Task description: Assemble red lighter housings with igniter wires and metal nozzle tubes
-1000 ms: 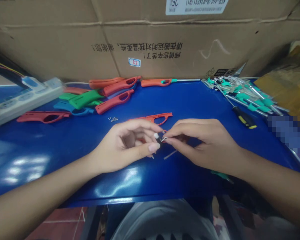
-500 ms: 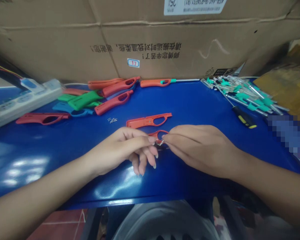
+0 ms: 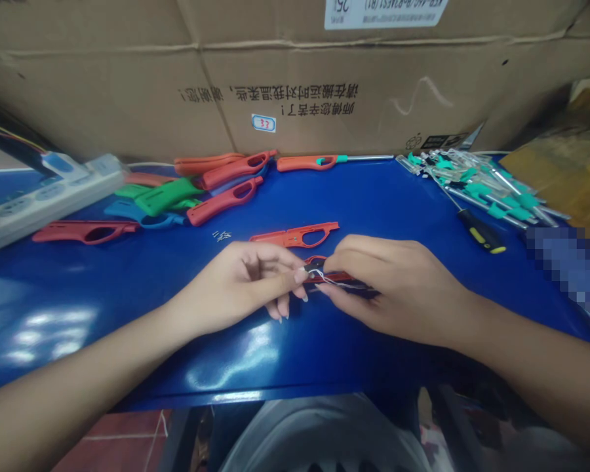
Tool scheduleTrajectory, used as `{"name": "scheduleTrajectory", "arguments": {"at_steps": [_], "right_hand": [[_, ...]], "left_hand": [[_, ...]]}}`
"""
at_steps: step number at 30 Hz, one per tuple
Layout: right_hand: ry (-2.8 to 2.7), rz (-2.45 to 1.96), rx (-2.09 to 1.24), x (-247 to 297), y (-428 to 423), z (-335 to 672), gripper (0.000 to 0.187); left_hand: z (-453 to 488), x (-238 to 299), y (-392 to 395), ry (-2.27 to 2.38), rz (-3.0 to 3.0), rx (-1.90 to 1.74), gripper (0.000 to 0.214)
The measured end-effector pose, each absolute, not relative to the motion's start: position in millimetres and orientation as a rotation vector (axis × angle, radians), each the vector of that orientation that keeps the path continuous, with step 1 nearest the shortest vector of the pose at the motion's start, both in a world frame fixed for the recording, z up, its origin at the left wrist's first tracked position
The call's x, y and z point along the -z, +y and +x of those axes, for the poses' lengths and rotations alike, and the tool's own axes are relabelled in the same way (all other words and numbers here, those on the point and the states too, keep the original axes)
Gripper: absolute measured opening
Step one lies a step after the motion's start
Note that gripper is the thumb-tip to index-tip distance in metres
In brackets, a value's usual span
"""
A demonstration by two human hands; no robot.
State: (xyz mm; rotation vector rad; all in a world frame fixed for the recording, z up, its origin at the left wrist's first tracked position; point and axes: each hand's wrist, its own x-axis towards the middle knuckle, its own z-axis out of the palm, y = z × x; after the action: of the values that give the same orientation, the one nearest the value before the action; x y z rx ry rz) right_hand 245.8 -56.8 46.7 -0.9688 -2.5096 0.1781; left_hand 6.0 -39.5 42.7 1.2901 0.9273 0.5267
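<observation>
My left hand point(image 3: 246, 282) pinches a small black part point(image 3: 314, 267) between thumb and forefinger, its other fingers loosely curled below. Thin white wires point(image 3: 320, 275) loop out of that part and run right, under my right hand point(image 3: 403, 288). The right forefinger touches the part's right end, and the right thumb sits by the wires. Beneath both hands lies a red lighter shell half point(image 3: 341, 276), mostly covered by the fingers. Just beyond them, an orange lighter shell half point(image 3: 299, 235) rests with its inner side up.
Red, green point(image 3: 170, 195) and blue shells pile up at the left near a white power strip point(image 3: 54, 196). Small screws point(image 3: 222, 235) lie closer. An assembled orange lighter point(image 3: 305, 163), a screwdriver point(image 3: 480, 231) and metal-tubed teal parts point(image 3: 491, 187) lie toward the back, before a cardboard box point(image 3: 137, 65).
The black part now shows between my hands, with longer wires visible. My right thumb and forefinger have spread apart, and my left fingers have curled in more.
</observation>
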Motion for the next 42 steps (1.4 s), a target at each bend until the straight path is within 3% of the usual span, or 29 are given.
{"name": "scheduleTrajectory", "arguments": {"at_steps": [10, 16, 19, 23, 35, 42], "right_hand": [[-2.3, -0.998, -0.613, -36, -49, 241, 0.009], [-2.279, -0.967, -0.607, -29, -44, 242, 0.01], [-2.284, -0.999, -0.561, -23, -37, 243, 0.01], [-2.241, -1.085, -0.621, -17, -31, 243, 0.006], [-2.194, -1.059, -0.631, -41, -36, 247, 0.007], [-2.263, -1.034, -0.654, -43, -37, 248, 0.006]], "left_hand": [[8, -39, -43, 0.972, 1.531, -0.59, 0.017], [3, -34, -42, 1.022, 2.073, -0.698, 0.016], [0, -34, -37, 1.006, 2.39, -0.726, 0.027], [-4, -36, -34, 0.978, 2.617, -0.493, 0.042], [-2, -29, -36, 0.91, 2.491, -0.519, 0.02], [-1, -24, -37, 0.938, 2.39, -0.566, 0.035]]}}
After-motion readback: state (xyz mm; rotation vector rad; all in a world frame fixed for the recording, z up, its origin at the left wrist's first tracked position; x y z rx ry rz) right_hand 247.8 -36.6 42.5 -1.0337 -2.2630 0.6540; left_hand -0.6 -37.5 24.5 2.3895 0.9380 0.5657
